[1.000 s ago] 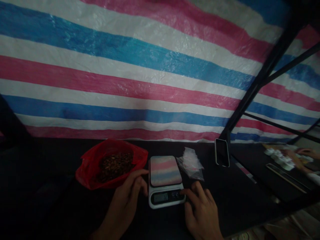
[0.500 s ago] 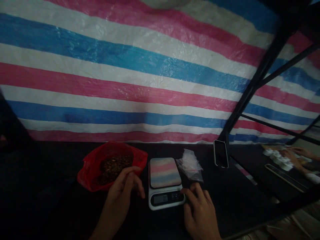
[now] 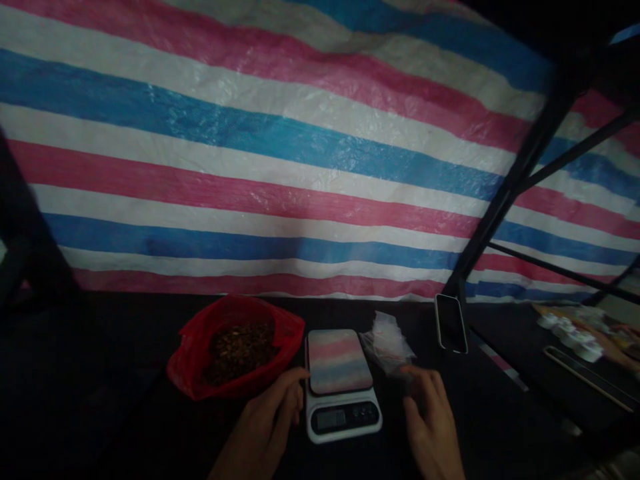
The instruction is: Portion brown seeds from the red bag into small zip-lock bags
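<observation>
A white digital kitchen scale (image 3: 320,437) stands on the dark table, its shiny platform (image 3: 340,363) bare and mirroring the striped sheet. By the platform's left edge is my left hand (image 3: 273,417), its index finger stretched toward the rim; whether it touches cannot be made out. It holds nothing. To the left an open red plastic bag (image 3: 187,363) contains many small brown pieces (image 3: 243,350), too dim to name. Right of the scale lies a pile of clear plastic bags (image 3: 390,340). My right hand (image 3: 430,413) is at their near edge, fingers loosely curved, thumb apart, nothing visibly gripped.
A phone (image 3: 451,325) leans against a black frame post (image 3: 483,230) at the back right. Farther right are white cup-like items (image 3: 573,337), a long thin bar (image 3: 590,380) and another person's hand (image 3: 620,357). A striped plastic sheet (image 3: 260,193) hangs behind the table.
My right hand has left the scale's buttons and moved right to the clear bags. My left hand has shifted from beside the red bag to the scale's left edge. The view has tilted slightly.
</observation>
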Demonstrator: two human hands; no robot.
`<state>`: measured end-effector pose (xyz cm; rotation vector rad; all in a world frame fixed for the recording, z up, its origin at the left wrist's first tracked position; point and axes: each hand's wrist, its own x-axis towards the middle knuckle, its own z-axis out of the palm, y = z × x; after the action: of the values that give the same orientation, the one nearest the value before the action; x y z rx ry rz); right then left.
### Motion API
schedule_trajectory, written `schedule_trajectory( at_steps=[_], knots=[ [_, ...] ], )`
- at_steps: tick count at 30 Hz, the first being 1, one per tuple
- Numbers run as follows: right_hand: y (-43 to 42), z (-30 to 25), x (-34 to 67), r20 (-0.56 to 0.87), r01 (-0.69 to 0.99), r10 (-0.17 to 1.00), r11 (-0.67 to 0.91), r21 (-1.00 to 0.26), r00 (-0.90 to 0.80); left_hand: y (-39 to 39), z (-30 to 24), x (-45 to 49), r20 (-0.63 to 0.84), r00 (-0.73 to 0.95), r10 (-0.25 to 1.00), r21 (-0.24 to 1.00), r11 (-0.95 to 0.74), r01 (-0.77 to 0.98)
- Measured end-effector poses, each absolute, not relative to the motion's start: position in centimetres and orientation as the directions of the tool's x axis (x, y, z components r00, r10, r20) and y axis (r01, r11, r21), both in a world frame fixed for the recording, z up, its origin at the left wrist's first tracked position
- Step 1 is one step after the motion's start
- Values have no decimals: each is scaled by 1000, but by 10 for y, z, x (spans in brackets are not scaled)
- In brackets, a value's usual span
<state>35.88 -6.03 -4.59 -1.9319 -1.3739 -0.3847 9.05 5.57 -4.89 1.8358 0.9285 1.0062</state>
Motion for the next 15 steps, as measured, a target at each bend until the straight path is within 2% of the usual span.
schedule_trajectory(
  at_steps=[1,3,4,10,15],
  knots=[
    [-55,-38,366,546,893,720,-246,-376,428,55,-51,89,276,415,867,888,-395,235],
    [-43,-18,379,402,887,792,-385,-253,459,55,-52,88,287,403,869,871,-412,268],
    [-36,-8,384,376,892,809,-399,-214,452,55,-51,87,299,396,868,863,-423,276],
    [2,32,402,265,931,893,-348,-108,364,53,-41,90,348,459,818,806,-511,299],
    [15,42,400,206,936,914,-331,-117,349,53,-47,86,403,455,794,742,-575,345]
  ],
)
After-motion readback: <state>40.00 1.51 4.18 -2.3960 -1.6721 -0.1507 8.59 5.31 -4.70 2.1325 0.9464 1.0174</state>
